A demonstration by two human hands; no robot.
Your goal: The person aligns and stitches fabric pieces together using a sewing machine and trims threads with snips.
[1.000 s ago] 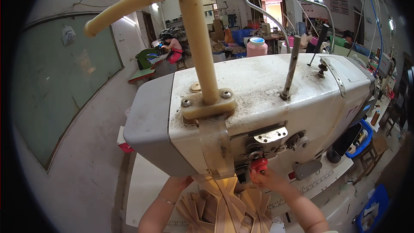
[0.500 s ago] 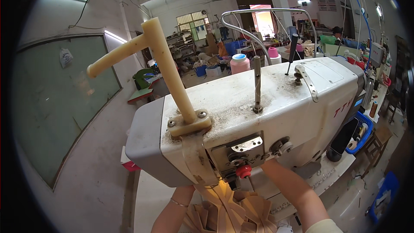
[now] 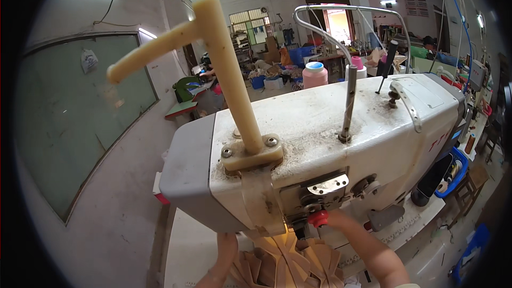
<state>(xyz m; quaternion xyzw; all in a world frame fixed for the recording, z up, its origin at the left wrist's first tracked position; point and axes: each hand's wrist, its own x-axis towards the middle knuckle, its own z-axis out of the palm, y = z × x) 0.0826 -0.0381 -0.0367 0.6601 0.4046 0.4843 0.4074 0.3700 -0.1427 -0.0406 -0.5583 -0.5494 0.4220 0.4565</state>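
A large white and grey sewing machine point(image 3: 304, 112) fills the middle, with a cream lever handle point(image 3: 229, 69) standing on its head. Folded tan, leather-like pieces point(image 3: 290, 261) with fanned pleats lie below the machine's head, lit by a yellow lamp glow. My left hand point(image 3: 228, 241) reaches under the head at the left of these pieces; its fingers are hidden behind the machine. On the other side my right hand point(image 3: 337, 220) reaches in just behind a red knob point(image 3: 318, 218), its fingers hidden as well. Whether either hand grips the tan pieces does not show.
A pink thread cone point(image 3: 315, 75) stands behind the machine, and a bent metal thread frame point(image 3: 368, 8) rises over it. A blue basket point(image 3: 457, 173) is at the right by a wooden stool point(image 3: 472, 178). A green-grey board point(image 3: 80, 112) covers the left wall. Another person's arm shows far back.
The view has shifted, so the machine sits further right and lower in it. My right hand is now closer to the red knob. The tan pieces have hardly changed.
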